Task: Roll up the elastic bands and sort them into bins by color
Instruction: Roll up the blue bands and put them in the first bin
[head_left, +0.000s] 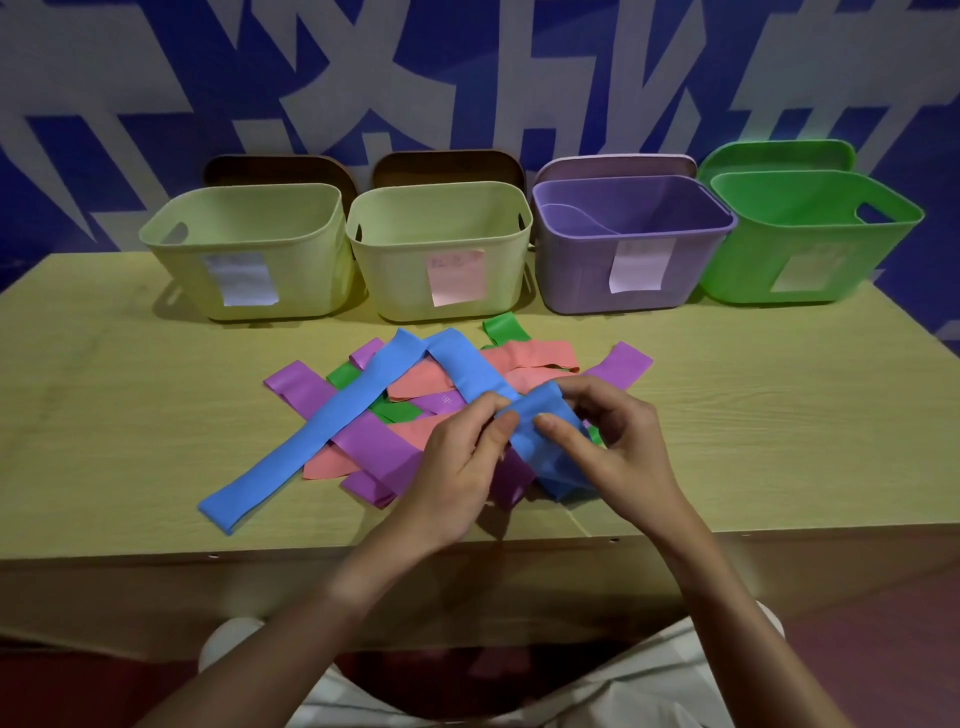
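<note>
A long blue elastic band (363, 395) lies bent across a pile of flat bands on the table. Its near end is curled into a small roll (540, 410). My left hand (462, 467) pinches the roll's left side with thumb and fingers. My right hand (618, 441) grips the roll from the right, thumb on top. Under the blue band lie purple bands (374, 447), salmon-red bands (530, 356) and green bands (506, 328). Four bins stand behind the pile: two pale yellow-green bins (249, 218) (441, 213), a purple bin (634, 208) and a green bin (810, 208).
Each bin carries a paper label on its front; lids lean against the blue-and-white wall behind them. The wooden table (130, 415) ends in a front edge just below my wrists. My lap shows below the table.
</note>
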